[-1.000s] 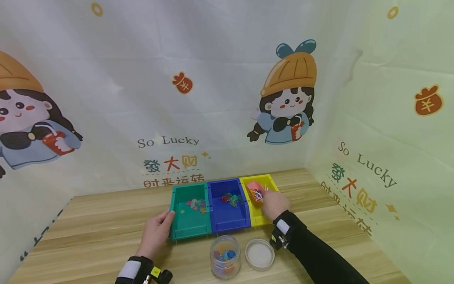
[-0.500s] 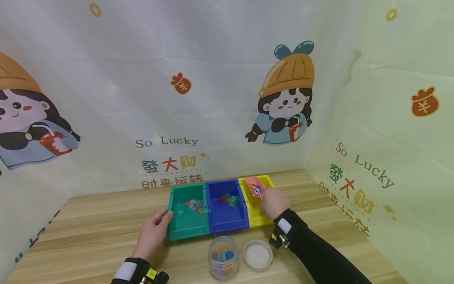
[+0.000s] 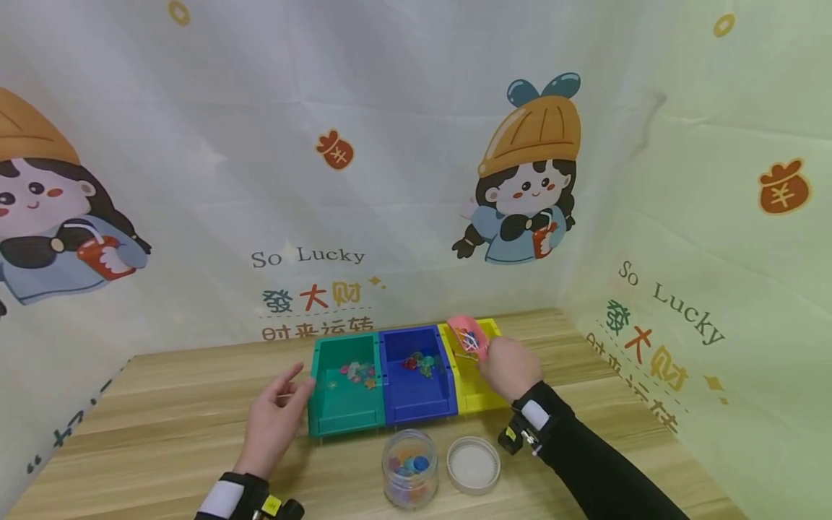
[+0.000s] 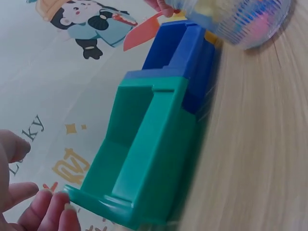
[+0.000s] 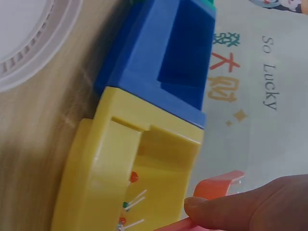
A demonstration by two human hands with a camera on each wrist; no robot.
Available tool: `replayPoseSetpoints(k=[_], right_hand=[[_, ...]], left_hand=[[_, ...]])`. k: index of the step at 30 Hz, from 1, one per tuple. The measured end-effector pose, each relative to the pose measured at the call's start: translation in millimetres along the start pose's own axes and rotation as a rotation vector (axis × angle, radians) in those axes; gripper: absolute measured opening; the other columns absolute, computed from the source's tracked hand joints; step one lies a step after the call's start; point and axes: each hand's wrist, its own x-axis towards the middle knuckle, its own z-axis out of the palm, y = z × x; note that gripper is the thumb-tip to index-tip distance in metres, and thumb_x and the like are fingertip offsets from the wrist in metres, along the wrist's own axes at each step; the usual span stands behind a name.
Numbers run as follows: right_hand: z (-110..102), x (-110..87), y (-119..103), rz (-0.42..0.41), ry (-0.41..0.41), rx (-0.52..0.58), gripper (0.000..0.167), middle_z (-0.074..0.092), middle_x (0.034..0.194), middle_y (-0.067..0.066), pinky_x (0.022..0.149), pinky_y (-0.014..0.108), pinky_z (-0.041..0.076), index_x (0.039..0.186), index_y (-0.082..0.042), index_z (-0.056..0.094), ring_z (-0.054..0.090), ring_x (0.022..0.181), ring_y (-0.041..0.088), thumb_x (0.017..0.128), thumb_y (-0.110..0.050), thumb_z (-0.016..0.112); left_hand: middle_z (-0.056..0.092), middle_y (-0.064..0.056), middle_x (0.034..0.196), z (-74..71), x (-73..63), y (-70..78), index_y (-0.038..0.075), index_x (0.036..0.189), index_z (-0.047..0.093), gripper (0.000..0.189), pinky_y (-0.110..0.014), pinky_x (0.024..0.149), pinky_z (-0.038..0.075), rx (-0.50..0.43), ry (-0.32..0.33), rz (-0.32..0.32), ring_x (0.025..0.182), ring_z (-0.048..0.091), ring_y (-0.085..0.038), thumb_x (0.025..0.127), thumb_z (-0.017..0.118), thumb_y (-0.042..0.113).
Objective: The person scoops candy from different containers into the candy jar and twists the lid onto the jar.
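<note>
My right hand grips a pink scoop above the yellow bin. Small pieces with white sticks and coloured heads lie in the scoop. Several such stick pieces show inside the yellow bin in the right wrist view. To the left, my left hand has relaxed fingers beside the green bin; in the left wrist view its fingertips lie close to that bin's rim, and whether they touch is unclear. The blue bin stands between the other two, joined in a row.
Flower- and star-like pieces lie in the green bin, and shiny coloured pieces in the blue one. In front stand a clear jar of colourful bits and its white-rimmed lid. A printed cloth hangs behind the table.
My right hand has raised the loaded scoop toward the back of the yellow bin. My left hand's fingers, earlier holding the green bin's side, have loosened and spread.
</note>
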Motion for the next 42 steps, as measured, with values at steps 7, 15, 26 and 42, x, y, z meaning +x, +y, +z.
replayPoseSetpoints(k=[7,15,26,42], right_hand=[[-19,-6.9,3,0.001,-0.011,0.086,0.026,0.067,0.077,0.007,0.052,0.026,0.039,0.103,0.000,0.077,0.057,0.062,0.020,0.100,-0.025,0.080],[-39,-14.2,9,-0.029,0.028,0.133,0.028,0.068,0.075,0.006,0.049,0.025,0.037,0.106,0.001,0.079,0.056,0.059,0.020,0.103,-0.027,0.078],[-61,-28.5,10,-0.039,0.065,0.195,0.027,0.076,0.089,0.011,0.054,0.028,0.042,0.113,0.000,0.079,0.057,0.065,0.020,0.105,-0.026,0.075],[-83,-42.9,6,-0.115,0.148,0.212,0.029,0.079,0.106,0.016,0.068,0.033,0.053,0.125,0.000,0.077,0.062,0.077,0.025,0.105,-0.021,0.076]], left_hand=[[0.060,-0.021,0.149,1.7,-7.7,9.5,0.013,0.163,0.052,0.062,-0.019,0.083,0.062,-0.043,-0.034,0.018,0.129,0.065,-0.031,0.112,0.064,0.046],[0.062,-0.020,0.149,6.6,-17.8,19.5,0.010,0.161,0.054,0.059,-0.021,0.088,0.064,-0.093,-0.065,0.076,0.131,0.068,-0.029,0.111,0.068,0.039],[0.061,-0.019,0.155,15.1,-33.7,24.3,0.012,0.160,0.056,0.059,-0.018,0.091,0.061,-0.118,-0.144,0.116,0.130,0.069,-0.026,0.108,0.072,0.035],[0.062,-0.018,0.156,34.5,-57.3,20.3,0.010,0.157,0.058,0.061,-0.042,0.109,0.061,-0.120,-0.273,0.153,0.138,0.067,-0.034,0.103,0.079,0.028]])
